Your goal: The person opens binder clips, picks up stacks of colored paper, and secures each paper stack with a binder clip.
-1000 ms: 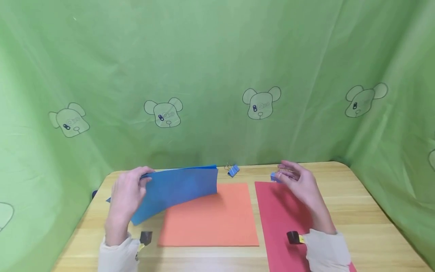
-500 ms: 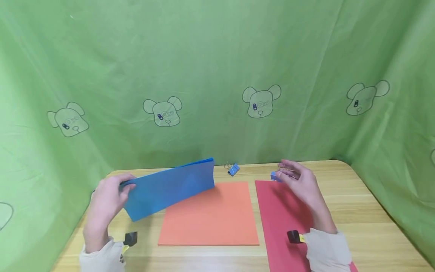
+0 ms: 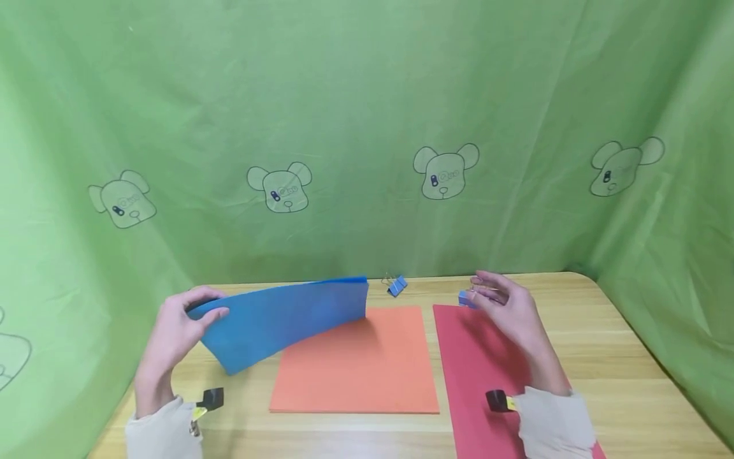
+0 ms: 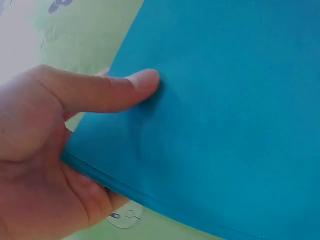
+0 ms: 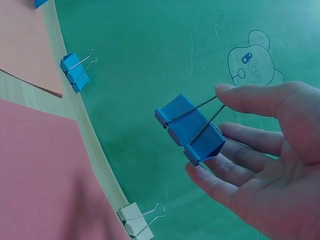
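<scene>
Blue paper stack is lifted off the desk at its left end, its right corner resting near the orange sheet; the left hand grasps its edge, thumb flat on top and the other fingers curled beneath. The right hand hovers above the far end of the red sheet, its thumb and fingers pinching the wire handles of a blue binder clip held in the air. Another blue clip lies at the desk's far edge, and a white clip sits close to the red sheet.

Wooden table, orange sheet, red sheet, blue clip
</scene>
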{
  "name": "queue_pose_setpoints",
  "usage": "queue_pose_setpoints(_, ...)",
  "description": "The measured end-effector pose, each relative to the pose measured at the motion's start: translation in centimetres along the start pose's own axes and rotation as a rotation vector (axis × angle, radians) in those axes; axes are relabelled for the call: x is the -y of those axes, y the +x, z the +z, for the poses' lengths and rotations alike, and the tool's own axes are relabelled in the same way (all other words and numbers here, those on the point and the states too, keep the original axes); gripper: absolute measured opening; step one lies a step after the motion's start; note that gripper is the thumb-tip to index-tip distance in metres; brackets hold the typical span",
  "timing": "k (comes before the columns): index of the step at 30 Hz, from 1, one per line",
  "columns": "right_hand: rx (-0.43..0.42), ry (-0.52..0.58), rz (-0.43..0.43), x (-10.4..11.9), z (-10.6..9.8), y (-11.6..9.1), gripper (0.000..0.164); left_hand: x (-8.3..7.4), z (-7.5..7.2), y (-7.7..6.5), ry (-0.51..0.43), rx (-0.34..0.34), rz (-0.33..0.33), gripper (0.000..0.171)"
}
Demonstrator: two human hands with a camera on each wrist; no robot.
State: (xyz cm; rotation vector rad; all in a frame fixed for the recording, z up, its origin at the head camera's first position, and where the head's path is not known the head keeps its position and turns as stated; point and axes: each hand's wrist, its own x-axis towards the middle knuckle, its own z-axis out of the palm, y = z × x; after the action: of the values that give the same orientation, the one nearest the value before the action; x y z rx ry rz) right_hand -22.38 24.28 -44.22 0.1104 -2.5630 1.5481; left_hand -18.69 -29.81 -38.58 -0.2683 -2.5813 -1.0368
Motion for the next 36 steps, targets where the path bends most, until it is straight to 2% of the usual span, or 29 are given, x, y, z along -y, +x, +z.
queue_pose_setpoints(4, 0.007, 0.011, 0.011, -0.1, 0.0, 0.0, 0.063, 0.7, 0.4, 0.2, -0.097, -0.023, 0.012, 0.021)
queue_pose_setpoints(8, 0.010, 0.044, 0.019, -0.1, 0.1, 0.1, 0.067, 1.4, 0.9, 0.4, -0.231, -0.048, -0.038, 0.021)
queue_pose_setpoints(14, 0.007, 0.035, 0.032, -0.1, 0.0, 0.2, 0.074, 3.3, 2.4, 1.0, -0.583, -0.091, -0.125, 0.016)
queue_pose_setpoints(17, 0.017, 0.027, 0.037, -0.1, 0.0, 0.2, 0.075, 4.3, 2.9, 1.0, -0.692, -0.093, -0.126, 0.016)
queue_pose_setpoints(21, 0.023, 0.029, 0.051, -0.2, 0.0, 0.2, 0.073, 5.7, 3.7, 0.9, -0.672, -0.043, -0.165, 0.023)
queue_pose_setpoints(25, 0.027, 0.027, 0.069, -0.3, 0.1, 0.1, 0.070, 7.4, 5.0, 0.9, -0.643, 0.042, -0.264, 0.039)
queue_pose_setpoints(29, 0.034, 0.025, 0.073, -0.4, 0.2, 0.1, 0.071, 9.0, 6.5, 0.5, -0.618, 0.119, -0.329, 0.054)
queue_pose_setpoints(32, 0.033, 0.011, 0.071, -0.4, 0.3, 0.2, 0.071, 9.8, 7.3, 0.2, -0.636, 0.172, -0.358, 0.052)
queue_pose_setpoints(34, 0.028, 0.005, 0.073, -0.5, 0.4, 0.3, 0.070, 10.3, 7.7, -0.1, -0.664, 0.196, -0.361, 0.043)
queue_pose_setpoints(36, 0.025, -0.003, 0.076, -0.5, 0.4, 0.3, 0.070, 10.6, 7.9, -0.2, -0.698, 0.211, -0.318, 0.035)
